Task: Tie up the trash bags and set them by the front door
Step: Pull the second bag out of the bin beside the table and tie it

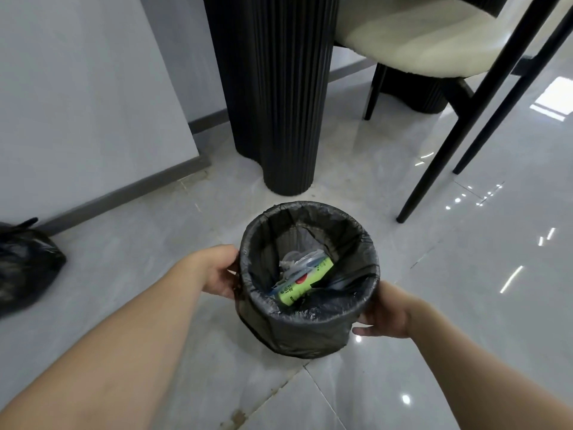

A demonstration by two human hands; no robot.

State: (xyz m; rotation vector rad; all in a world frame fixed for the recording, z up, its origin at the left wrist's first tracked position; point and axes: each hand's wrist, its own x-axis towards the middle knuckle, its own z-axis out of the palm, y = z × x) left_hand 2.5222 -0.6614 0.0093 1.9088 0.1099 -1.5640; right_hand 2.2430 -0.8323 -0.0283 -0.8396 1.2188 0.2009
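Note:
A small round trash bin (305, 333) stands on the tiled floor, lined with a dark grey trash bag (266, 259) folded over its rim. Inside lie a green carton (305, 282) and crumpled clear plastic (293, 262). My left hand (218, 271) grips the bin's left side at the rim, over the bag's folded edge. My right hand (386, 311) holds the right side, fingers curled round the wall below the rim. A tied black trash bag (24, 265) sits on the floor at the far left, by the wall.
A black fluted table pedestal (276, 94) rises just behind the bin. A cream chair (428, 35) with thin black legs (434, 169) stands to the right. A grey wall with a dark baseboard (124, 193) runs along the left. The glossy floor (465, 352) spreads to the right and front.

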